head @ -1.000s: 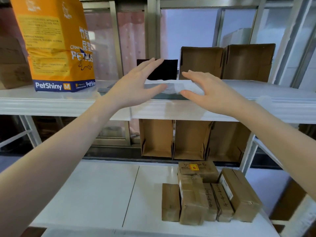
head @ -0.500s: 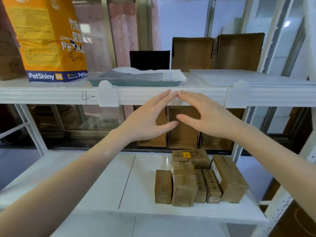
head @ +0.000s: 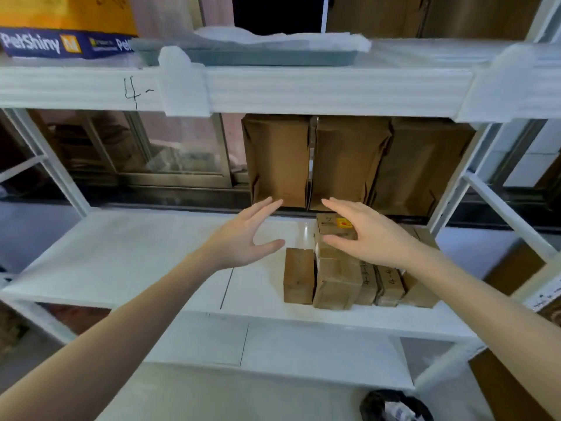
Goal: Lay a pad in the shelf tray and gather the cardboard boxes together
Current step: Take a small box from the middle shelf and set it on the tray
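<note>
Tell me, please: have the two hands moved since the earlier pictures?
Yes. Both came down from the tray on the upper shelf. The left hand and right hand are now open over the lower shelf, near the cardboard boxes.

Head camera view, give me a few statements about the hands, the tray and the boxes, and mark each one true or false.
1. The left hand grips a cardboard box. False: its fingers are straight and it holds nothing.
2. The pad lies in the grey tray on the upper shelf. True.
3. The small cardboard boxes sit on the middle shelf, close together. True.
4. The right hand is over the tray. False: it is open, down over the small boxes.
5. The orange bag stands on the upper shelf to the left of the tray. True.
</note>
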A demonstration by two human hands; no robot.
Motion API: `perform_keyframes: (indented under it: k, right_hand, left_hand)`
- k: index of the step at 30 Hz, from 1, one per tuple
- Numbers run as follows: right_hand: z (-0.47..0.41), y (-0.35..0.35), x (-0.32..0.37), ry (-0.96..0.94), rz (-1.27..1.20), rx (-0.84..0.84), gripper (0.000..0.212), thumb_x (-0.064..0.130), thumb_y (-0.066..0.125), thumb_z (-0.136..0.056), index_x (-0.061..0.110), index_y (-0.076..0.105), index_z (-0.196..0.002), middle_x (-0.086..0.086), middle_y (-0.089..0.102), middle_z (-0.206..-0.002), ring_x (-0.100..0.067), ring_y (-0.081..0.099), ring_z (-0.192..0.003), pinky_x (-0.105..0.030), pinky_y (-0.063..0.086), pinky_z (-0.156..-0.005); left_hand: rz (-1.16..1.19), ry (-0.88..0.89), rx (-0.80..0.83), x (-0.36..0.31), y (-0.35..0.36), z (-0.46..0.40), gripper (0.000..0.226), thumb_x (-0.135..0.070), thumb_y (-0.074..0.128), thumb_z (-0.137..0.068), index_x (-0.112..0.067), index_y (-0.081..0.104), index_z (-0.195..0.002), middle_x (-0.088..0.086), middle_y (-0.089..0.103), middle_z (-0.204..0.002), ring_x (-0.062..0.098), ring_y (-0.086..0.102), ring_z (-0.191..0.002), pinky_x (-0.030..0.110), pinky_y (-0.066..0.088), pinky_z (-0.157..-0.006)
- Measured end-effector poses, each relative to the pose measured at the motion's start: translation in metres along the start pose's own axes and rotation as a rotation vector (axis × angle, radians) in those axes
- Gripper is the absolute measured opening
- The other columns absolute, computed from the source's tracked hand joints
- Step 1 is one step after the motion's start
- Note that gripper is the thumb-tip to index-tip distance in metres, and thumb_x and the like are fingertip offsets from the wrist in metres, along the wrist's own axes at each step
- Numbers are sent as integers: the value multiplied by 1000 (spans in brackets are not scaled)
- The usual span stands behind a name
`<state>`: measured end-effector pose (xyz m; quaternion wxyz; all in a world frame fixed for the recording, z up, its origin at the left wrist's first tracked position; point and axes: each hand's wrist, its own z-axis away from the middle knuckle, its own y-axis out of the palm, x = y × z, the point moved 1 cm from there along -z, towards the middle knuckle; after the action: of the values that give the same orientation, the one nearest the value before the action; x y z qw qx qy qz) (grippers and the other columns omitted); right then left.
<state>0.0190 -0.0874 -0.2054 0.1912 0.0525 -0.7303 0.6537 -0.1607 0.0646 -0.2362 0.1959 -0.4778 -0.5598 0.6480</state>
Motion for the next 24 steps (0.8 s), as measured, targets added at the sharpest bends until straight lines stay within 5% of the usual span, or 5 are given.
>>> perform_keyframes:
  k: [8, 13, 24]
  right_hand:
    - [-38, 93, -38, 252, -271, 145, 78, 48, 59, -84, 33, 15, -147, 5, 28, -154, -19, 28, -141, -39, 31, -112]
    - [-66, 154, -47, 425, -392, 172, 79, 43, 61, -85, 26, 16, -148, -1, 46, -143, -24, 48, -126, -29, 40, -92]
    - [-113, 234, -60, 558, -379, 202, 85, 36, 62, -84, 16, 10, -149, -11, 9, -157, -32, 25, -140, -37, 33, -109]
  left_hand:
    - [165, -157, 169, 56, 83, -22, 79, -50, 55, -88, -33, 8, -149, -8, 12, -159, 15, 18, -145, 35, 23, -116]
    - [331, -265, 315, 84, 137, -35, 81, -44, 56, -89, -27, 7, -151, -4, 14, -158, 16, 20, -143, 22, 21, -104]
    - [531, -463, 473, 104, 198, -72, 86, -40, 56, -89, -22, 0, -151, 5, 23, -156, 22, 27, -142, 27, 29, -105]
